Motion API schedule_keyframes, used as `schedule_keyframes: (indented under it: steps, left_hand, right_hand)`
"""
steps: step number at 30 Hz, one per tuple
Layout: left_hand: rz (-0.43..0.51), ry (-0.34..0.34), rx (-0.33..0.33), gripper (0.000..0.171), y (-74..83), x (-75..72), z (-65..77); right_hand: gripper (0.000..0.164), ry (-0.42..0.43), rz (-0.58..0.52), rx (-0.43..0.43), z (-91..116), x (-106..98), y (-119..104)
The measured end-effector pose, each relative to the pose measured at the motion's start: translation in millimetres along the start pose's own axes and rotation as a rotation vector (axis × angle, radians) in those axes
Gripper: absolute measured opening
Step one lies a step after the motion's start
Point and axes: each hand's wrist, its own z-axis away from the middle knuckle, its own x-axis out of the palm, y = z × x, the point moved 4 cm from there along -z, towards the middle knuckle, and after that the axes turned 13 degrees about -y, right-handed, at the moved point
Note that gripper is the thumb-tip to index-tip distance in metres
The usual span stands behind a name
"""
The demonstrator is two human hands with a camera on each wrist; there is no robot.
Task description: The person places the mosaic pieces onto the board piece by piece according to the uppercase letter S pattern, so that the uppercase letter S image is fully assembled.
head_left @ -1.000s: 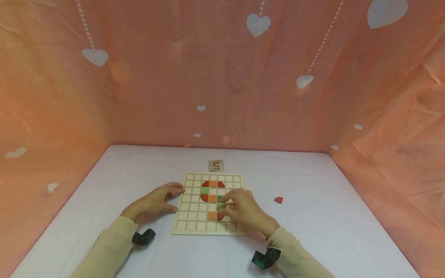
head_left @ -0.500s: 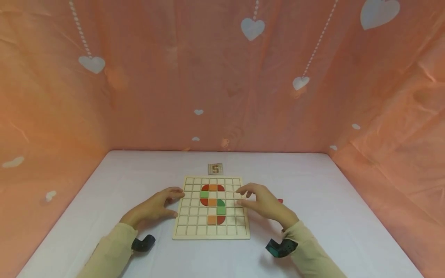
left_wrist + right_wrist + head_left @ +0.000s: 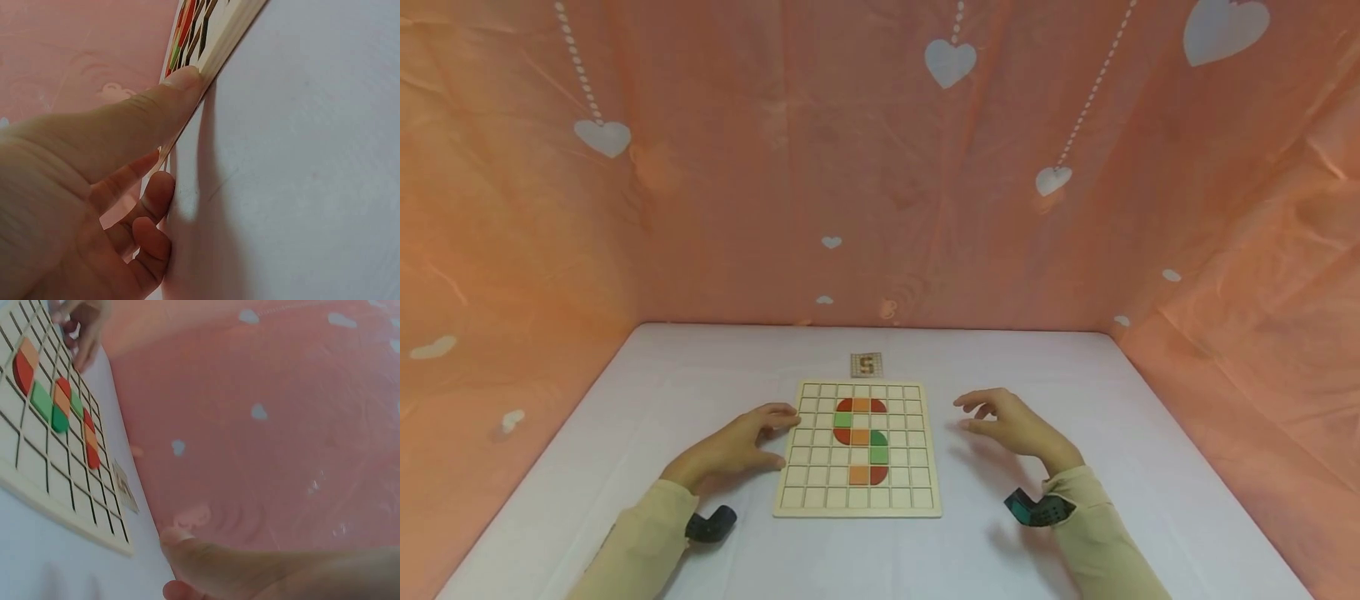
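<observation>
A wooden grid board (image 3: 816, 497) lies on the white table. Red, orange and green tiles (image 3: 861, 437) sit in its cells, forming a figure like a 5 or S. My left hand (image 3: 737, 442) rests at the board's left edge. In the left wrist view its thumb (image 3: 181, 81) touches the rim, and the other fingers are loosely bent alongside. To the right of the board my right hand (image 3: 1018, 423) hovers over the table, fingers relaxed, with no piece visible between them. The loose red quarter-round tile seen earlier on this side is hidden behind that hand.
A small pattern card (image 3: 867, 365) showing a similar figure lies just behind the board. Orange cloth (image 3: 737, 208) with white hearts rises around the back and sides of the table (image 3: 715, 358). Each wrist carries a black camera (image 3: 1039, 507).
My right hand has drawn away from the green tiles and moved right, off the board. A dark green quarter-round tile now shows plainly in its cell. The left hand has stayed at the board's edge.
</observation>
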Motion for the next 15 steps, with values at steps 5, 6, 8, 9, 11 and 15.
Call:
schedule_keyframes:
  steps: [5, 6, 8, 9, 11, 15]
  left_hand:
    - [0.001, 0.002, 0.006, 0.067, 1.4, 0.9, -0.8]
    - [0.007, 0.002, 0.005, 0.067, 1.6, 1.1, -0.9]
    - [-0.001, 0.001, 0.003, 0.067, 1.9, 1.1, -0.9]
    - [0.0, 0.001, 0.002, 0.067, 1.9, 1.2, -0.8]
    - [0.01, 0.003, -0.008, 0.067, 1.8, 1.1, -0.3]
    - [0.008, 0.007, -0.018, 0.067, 1.8, 0.7, 0.4]
  right_hand:
    - [0.033, -0.004, -0.055, 0.069, 5, -8, 14]
    - [0.033, -0.002, -0.05, 0.079, 7, -9, 17]
    - [0.032, -0.011, -0.052, 0.093, 8, -11, 22]
    - [0.032, -0.02, -0.054, 0.093, 9, -11, 25]
    - [0.032, -0.043, -0.07, 0.092, 11, -12, 30]
    - [0.032, -0.084, -0.082, 0.061, 13, -13, 41]
